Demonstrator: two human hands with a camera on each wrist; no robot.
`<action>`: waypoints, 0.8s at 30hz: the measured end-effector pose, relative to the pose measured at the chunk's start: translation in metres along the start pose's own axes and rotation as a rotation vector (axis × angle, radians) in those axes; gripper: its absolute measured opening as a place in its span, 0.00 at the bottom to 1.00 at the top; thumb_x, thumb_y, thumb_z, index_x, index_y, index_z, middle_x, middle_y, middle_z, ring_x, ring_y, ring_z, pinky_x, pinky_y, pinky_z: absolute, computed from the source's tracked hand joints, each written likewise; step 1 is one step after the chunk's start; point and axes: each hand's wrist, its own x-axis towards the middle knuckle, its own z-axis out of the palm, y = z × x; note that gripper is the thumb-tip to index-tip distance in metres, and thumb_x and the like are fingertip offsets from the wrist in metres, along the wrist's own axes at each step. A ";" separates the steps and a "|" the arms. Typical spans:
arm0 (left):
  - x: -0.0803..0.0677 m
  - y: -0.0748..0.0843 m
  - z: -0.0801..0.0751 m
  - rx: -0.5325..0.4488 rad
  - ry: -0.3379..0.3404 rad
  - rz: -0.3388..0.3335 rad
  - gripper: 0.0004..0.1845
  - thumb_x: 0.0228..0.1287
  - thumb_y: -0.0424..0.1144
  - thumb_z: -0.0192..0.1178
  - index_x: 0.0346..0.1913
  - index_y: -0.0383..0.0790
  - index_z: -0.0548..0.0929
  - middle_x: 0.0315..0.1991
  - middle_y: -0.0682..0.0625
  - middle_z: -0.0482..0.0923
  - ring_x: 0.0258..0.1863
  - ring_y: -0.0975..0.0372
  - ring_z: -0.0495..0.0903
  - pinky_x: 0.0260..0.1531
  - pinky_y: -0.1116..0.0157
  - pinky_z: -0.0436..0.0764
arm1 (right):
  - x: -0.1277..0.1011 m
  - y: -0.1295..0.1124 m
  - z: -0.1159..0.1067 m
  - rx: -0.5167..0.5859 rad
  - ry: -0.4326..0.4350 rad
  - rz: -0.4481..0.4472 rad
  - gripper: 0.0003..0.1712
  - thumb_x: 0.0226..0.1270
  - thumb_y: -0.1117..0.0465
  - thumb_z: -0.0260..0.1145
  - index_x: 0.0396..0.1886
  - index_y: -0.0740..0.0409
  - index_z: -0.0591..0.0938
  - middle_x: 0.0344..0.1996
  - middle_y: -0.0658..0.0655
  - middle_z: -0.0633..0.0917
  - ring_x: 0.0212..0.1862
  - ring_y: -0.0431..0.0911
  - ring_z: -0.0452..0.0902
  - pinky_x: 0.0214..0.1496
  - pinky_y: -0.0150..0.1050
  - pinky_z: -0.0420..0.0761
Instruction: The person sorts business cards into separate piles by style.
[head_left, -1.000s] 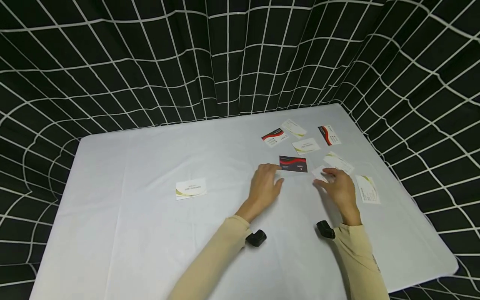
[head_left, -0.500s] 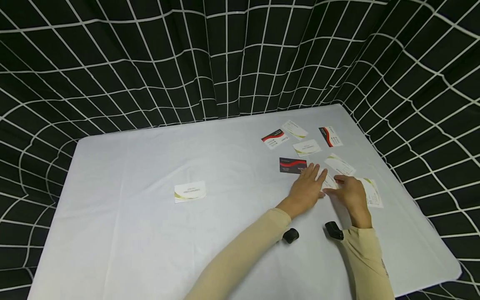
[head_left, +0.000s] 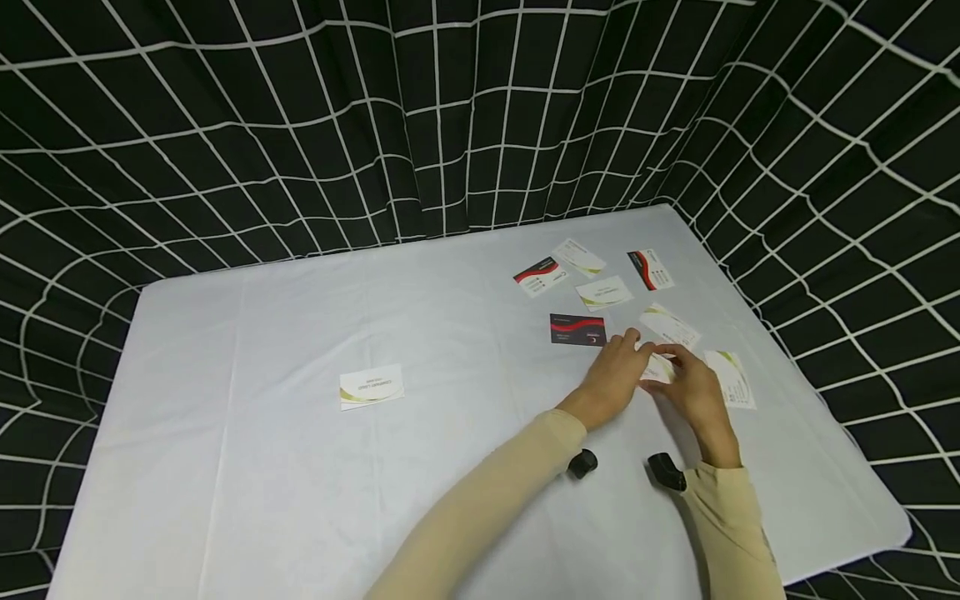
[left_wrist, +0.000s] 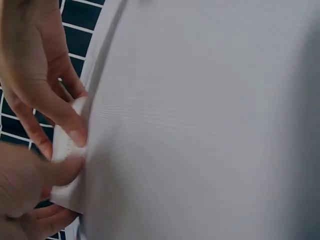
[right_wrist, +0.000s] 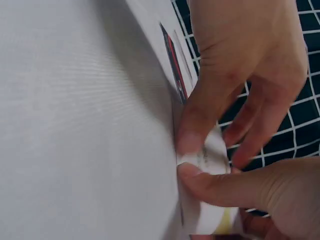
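I have a white-and-gold business card (head_left: 657, 368) pinched between both hands, at the right-hand part of the tabletop (head_left: 285, 492), some way in from the right edge. My left hand (head_left: 618, 373) grasps it, thumb on the near face and fingers behind; my right hand (head_left: 692, 390) does likewise, so neither grip is released. Whether a second card lies flat against it, or its lower edge touches the tabletop, I cannot tell.

My thumbs press close together on what looks like thin stock, so uneven pressure could bow or crease it. If one grip eased before the other was firm, the card could twist, slip out and drop among its neighbours.

Those neighbours crowd me. The dark business card with a red wave (head_left: 578, 329) lies just beside my left fingers, and a low sweep toward the left edge could drag it along. Toward the far right corner, the pale gold-cornered card (head_left: 670, 326) is near enough for a fingertip to nudge. The white card nearest the right edge (head_left: 731, 379) sits just beside my right hand, where a careless knuckle could push it outward.

Well apart, toward the left edge, the small stack of cards (head_left: 371, 387) is slightly offset; a clumsy touch there could fan it further.
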 end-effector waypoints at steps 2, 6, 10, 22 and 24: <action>-0.001 -0.004 -0.001 -0.069 0.033 -0.030 0.25 0.65 0.37 0.64 0.64 0.46 0.75 0.60 0.48 0.68 0.51 0.63 0.76 0.49 0.72 0.76 | -0.003 0.001 0.002 0.017 0.028 0.004 0.31 0.51 0.67 0.77 0.56 0.66 0.77 0.46 0.75 0.81 0.31 0.53 0.75 0.35 0.45 0.74; -0.005 -0.010 -0.001 -0.208 0.081 -0.070 0.24 0.62 0.29 0.64 0.61 0.44 0.77 0.52 0.49 0.74 0.46 0.64 0.79 0.44 0.74 0.77 | -0.010 0.005 0.004 0.110 0.071 0.030 0.27 0.56 0.70 0.73 0.57 0.65 0.78 0.42 0.71 0.83 0.18 0.36 0.61 0.20 0.32 0.64; -0.010 -0.014 -0.003 -0.373 0.085 -0.138 0.22 0.59 0.32 0.68 0.57 0.43 0.80 0.45 0.51 0.81 0.45 0.64 0.80 0.46 0.74 0.76 | -0.012 0.007 0.006 0.284 0.055 0.113 0.34 0.60 0.71 0.70 0.66 0.68 0.69 0.25 0.57 0.81 0.15 0.31 0.58 0.15 0.27 0.62; -0.034 -0.052 -0.017 -0.735 0.129 -0.374 0.18 0.58 0.33 0.70 0.51 0.35 0.81 0.24 0.50 0.82 0.22 0.64 0.80 0.25 0.75 0.74 | 0.002 -0.017 0.019 0.446 -0.060 0.318 0.31 0.66 0.55 0.69 0.56 0.79 0.75 0.18 0.28 0.80 0.26 0.24 0.72 0.27 0.24 0.73; -0.038 -0.058 -0.020 -0.807 0.136 -0.417 0.18 0.58 0.30 0.69 0.51 0.32 0.81 0.17 0.50 0.77 0.12 0.65 0.75 0.15 0.74 0.73 | 0.005 -0.022 0.022 0.465 -0.108 0.300 0.30 0.68 0.57 0.67 0.57 0.80 0.74 0.21 0.30 0.81 0.26 0.24 0.73 0.28 0.23 0.74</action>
